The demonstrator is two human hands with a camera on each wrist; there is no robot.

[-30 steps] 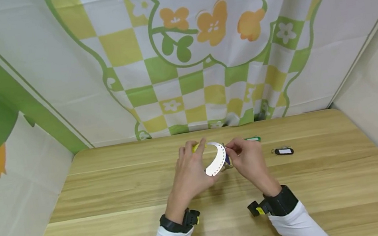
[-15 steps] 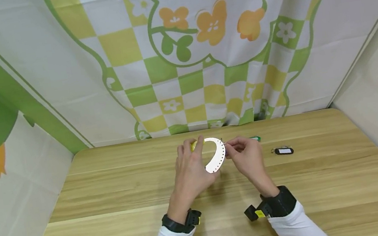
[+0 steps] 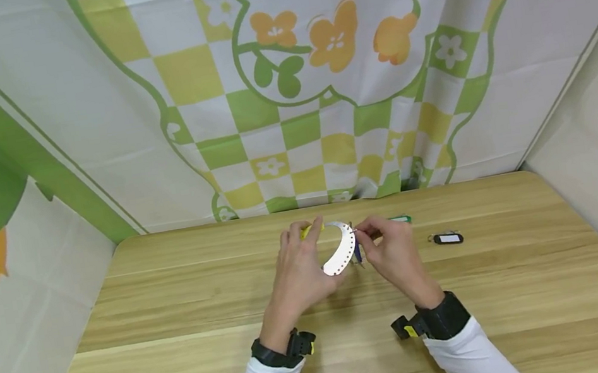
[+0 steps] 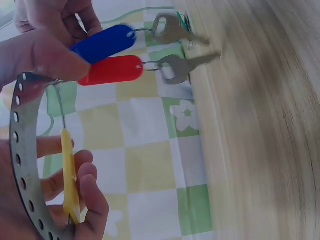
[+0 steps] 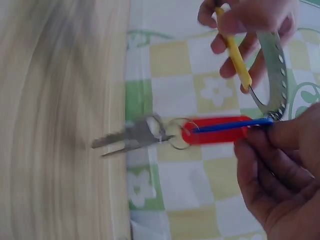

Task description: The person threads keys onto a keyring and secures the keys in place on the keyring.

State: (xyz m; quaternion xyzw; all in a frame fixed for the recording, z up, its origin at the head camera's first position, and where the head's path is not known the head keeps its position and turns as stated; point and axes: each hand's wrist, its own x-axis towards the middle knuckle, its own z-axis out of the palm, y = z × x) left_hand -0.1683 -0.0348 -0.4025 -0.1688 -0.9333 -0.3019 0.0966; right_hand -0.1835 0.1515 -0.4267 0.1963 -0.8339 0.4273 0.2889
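Observation:
My left hand (image 3: 299, 269) grips a large metal key ring (image 3: 340, 251), a flat curved plate with a row of holes and a yellow-sleeved wire (image 4: 70, 175). My right hand (image 3: 395, 256) pinches at the ring's right end, fingertips by the joint of plate and wire. Below those fingertips hang a red key tag (image 4: 117, 69) and a blue key tag (image 4: 106, 42), each with a small split ring and a silver key (image 4: 175, 69). Fingers partly hide the tags' upper ends, so I cannot tell exactly how they are attached.
A green key tag (image 3: 401, 219) lies on the wooden table (image 3: 198, 366) behind my right hand, partly covered by it. Farther right lies a black key tag (image 3: 448, 239) with a white label. A patterned curtain (image 3: 299, 148) hangs along the table's back edge.
Both hands rise slightly with the key ring, then come back down. The blue tag, out of sight half a second ago, shows again below my right fingertips. Both grips stay the same.

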